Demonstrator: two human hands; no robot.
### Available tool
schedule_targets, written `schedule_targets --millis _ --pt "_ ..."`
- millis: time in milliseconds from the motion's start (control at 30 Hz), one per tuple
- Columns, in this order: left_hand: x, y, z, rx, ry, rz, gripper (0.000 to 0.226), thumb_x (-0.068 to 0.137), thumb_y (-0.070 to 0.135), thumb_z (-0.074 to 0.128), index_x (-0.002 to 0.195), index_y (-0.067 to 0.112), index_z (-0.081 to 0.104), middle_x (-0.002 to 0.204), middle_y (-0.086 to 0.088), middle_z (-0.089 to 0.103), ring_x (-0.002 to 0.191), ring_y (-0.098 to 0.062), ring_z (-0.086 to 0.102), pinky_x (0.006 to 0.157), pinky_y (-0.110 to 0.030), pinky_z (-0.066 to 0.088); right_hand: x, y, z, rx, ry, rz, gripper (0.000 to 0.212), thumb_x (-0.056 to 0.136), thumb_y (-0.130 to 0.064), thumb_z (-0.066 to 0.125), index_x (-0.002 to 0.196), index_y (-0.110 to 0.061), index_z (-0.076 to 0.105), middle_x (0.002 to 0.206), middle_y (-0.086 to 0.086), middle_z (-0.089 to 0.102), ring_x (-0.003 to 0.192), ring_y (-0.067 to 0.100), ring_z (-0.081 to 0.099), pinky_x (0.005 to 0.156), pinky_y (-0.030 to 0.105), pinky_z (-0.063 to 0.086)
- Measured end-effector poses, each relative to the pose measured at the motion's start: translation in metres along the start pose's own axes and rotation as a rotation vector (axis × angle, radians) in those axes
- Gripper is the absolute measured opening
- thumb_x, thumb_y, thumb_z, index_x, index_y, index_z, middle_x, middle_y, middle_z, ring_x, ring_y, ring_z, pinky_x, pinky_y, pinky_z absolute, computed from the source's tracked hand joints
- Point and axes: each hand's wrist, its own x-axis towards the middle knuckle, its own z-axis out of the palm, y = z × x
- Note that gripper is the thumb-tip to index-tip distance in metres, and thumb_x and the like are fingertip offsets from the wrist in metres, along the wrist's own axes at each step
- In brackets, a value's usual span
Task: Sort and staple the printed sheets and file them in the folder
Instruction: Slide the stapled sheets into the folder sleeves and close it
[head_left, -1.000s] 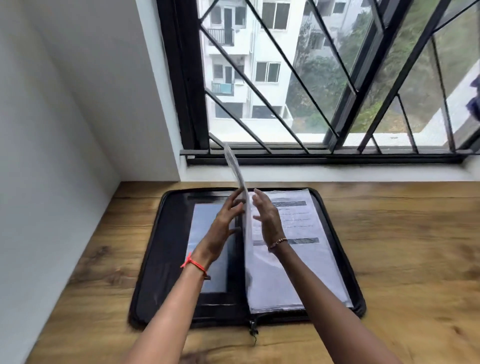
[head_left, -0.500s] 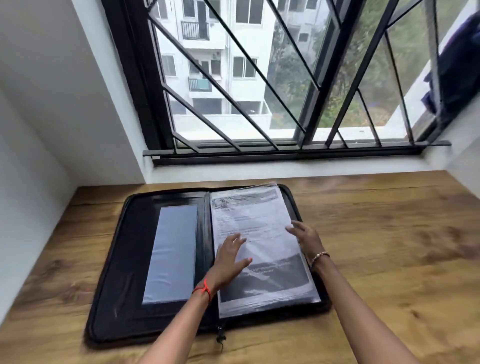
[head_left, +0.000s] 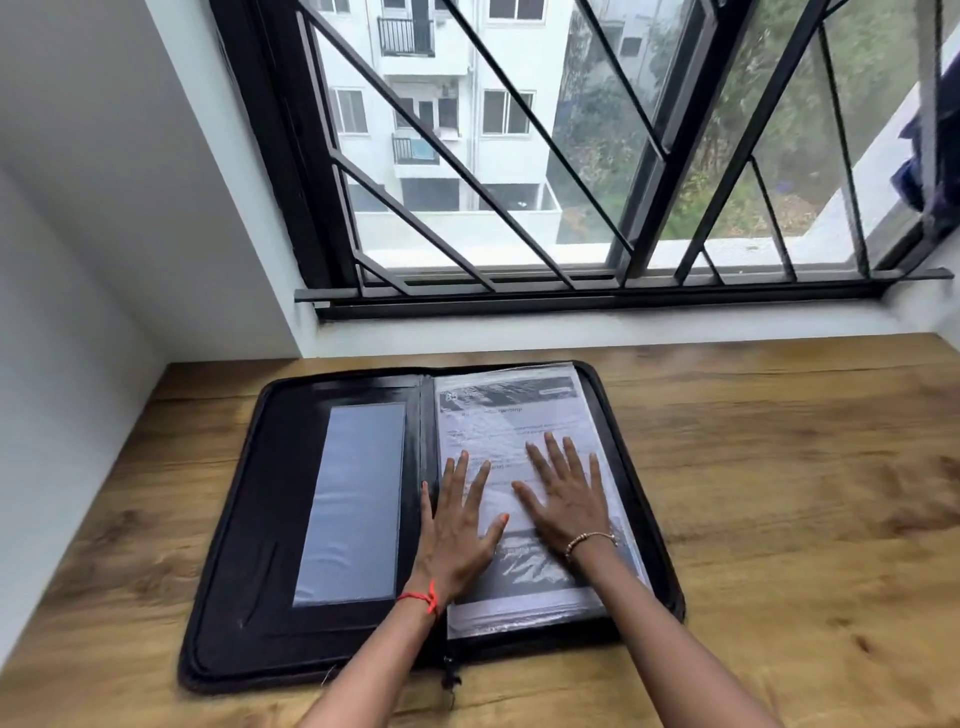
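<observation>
A black zip folder (head_left: 249, 509) lies wide open on the wooden desk. Its right half carries a stack of clear plastic sleeves, and the top sleeve (head_left: 519, 415) shows a printed sheet with grey bands. My left hand (head_left: 457, 525) lies flat on that sleeve near the spine, fingers spread, holding nothing. My right hand (head_left: 563, 493) lies flat beside it on the same sleeve, fingers also spread. The folder's left half has a clear pocket (head_left: 353, 504) set in black lining. No stapler or loose sheets are in view.
The wooden desk (head_left: 779, 493) reaches to the right and in front of the folder. A white wall (head_left: 78, 364) closes the left side. A barred window (head_left: 571, 182) with a dark sill rail runs along the back.
A sleeve that stood upright between my hands a second ago now lies flat on the right stack. Both hands have come down and rest flat on it. The view has shifted.
</observation>
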Motion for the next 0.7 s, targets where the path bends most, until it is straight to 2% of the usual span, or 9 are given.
schedule_targets --millis 133,267,433,500,600,700 --pt "0.0 -0.011 0.004 -0.035 -0.021 -0.012 0.082 0.072 0.067 0.004 0.141 0.029 -0.019 0.155 0.005 -0.02 0.141 -0.008 -0.022 0.103 -0.023 -0.031 -0.003 0.018 0.004 0.074 -0.007 0.07 0.092 0.057 -0.083 -0.026 0.138 -0.041 -0.016 0.148 -0.017 -0.021 0.141 0.005 -0.016 0.113 0.041 -0.017" --pt "-0.001 -0.013 0.007 -0.093 0.039 -0.009 0.073 0.077 0.064 0.008 0.141 0.033 -0.007 0.157 0.004 -0.013 0.143 -0.007 -0.015 0.111 -0.023 -0.02 -0.005 0.029 0.004 0.084 0.003 0.117 0.098 0.056 -0.083 -0.027 0.14 -0.036 -0.015 0.147 -0.02 -0.02 0.14 0.0 -0.014 0.116 0.043 -0.013" --pt "-0.002 -0.015 0.012 -0.026 0.044 -0.003 0.075 0.079 0.062 0.0 0.143 0.026 -0.012 0.153 0.003 -0.022 0.141 -0.007 -0.021 0.114 -0.027 -0.019 -0.004 0.028 0.007 0.115 0.029 0.157 0.097 0.058 -0.084 -0.024 0.14 -0.034 -0.016 0.148 -0.019 -0.019 0.138 -0.003 -0.015 0.116 0.044 -0.014" --pt "-0.001 -0.016 0.014 0.004 0.063 0.008 0.076 0.087 0.063 0.003 0.148 0.018 0.001 0.157 -0.004 -0.006 0.143 -0.01 -0.013 0.113 -0.023 -0.019 -0.004 0.028 0.007 0.115 0.034 0.18 0.099 0.056 -0.085 -0.024 0.139 -0.033 -0.019 0.148 -0.017 -0.023 0.137 -0.002 -0.018 0.115 0.043 -0.016" --pt "0.0 -0.02 0.012 0.062 -0.019 0.013 0.072 0.096 0.057 0.009 0.146 0.01 0.029 0.154 -0.011 0.025 0.141 -0.016 0.012 0.114 -0.029 -0.006 -0.004 0.027 0.006 0.108 0.034 0.21 0.104 0.052 -0.086 -0.025 0.139 -0.03 -0.021 0.148 -0.014 -0.025 0.138 0.0 -0.018 0.113 0.041 -0.017" --pt "-0.004 -0.035 0.008 0.157 -0.032 0.011 0.069 0.096 0.06 0.012 0.146 0.017 0.029 0.153 -0.004 0.029 0.14 -0.014 0.017 0.112 -0.037 -0.004 -0.002 0.024 0.003 0.132 0.032 0.253 0.108 0.056 -0.086 -0.017 0.144 -0.024 -0.015 0.149 -0.013 -0.019 0.143 0.005 -0.011 0.113 0.042 -0.016"
